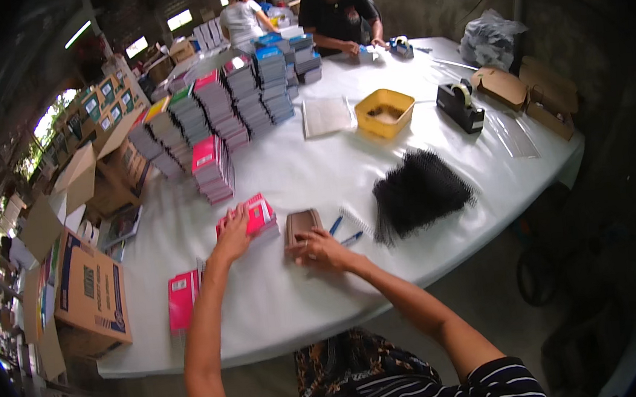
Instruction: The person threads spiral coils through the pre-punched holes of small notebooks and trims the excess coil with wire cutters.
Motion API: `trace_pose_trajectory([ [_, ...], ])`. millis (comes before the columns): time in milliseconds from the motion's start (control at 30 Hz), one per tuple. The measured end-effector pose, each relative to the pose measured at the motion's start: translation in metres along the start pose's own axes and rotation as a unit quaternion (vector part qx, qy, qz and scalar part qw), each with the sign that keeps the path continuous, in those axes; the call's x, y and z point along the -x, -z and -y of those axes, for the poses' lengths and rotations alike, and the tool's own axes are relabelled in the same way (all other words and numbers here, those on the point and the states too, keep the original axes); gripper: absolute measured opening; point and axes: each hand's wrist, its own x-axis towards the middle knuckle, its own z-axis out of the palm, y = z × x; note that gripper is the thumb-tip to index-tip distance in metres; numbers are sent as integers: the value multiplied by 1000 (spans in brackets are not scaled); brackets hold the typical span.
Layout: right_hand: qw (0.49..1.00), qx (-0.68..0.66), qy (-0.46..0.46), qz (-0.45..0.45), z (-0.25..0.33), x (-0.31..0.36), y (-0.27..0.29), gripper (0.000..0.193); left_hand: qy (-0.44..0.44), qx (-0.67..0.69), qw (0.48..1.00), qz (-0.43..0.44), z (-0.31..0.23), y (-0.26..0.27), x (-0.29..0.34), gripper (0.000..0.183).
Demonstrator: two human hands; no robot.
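Pink notebooks [262, 216] under left fingers [241, 210]

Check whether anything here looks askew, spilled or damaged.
No spill or damage stands out. The untidiest spot is the pile of black coils at right: its ends splay unevenly, and what looks like a loose coil strays toward the blue pens by the right hand.

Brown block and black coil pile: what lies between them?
In the head view, two blue pens and apparently a loose coil lie between the brown block and the black coil pile.
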Motion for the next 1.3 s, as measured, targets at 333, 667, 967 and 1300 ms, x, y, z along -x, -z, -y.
trace_pose_trajectory([
  [333, 667, -683, -260, -143, 74, -25, 53, 39, -29, -212, 956, -203, -87, 20, 59, 69],
  [667, 846, -468, -240, -85, 78, 32, 12, 10, 124, 350, 900, -229, -100, 13, 166, 124],
  [967, 864, -380, -326, -51, 84, 45, -13, 23, 128, 563, 805, -139, -115, -25, 168, 93],
  [1300, 528, -788, -233, -215, 124, 15, -25, 26, 145, 797, 517, -276, -166, -10, 147, 40],
])
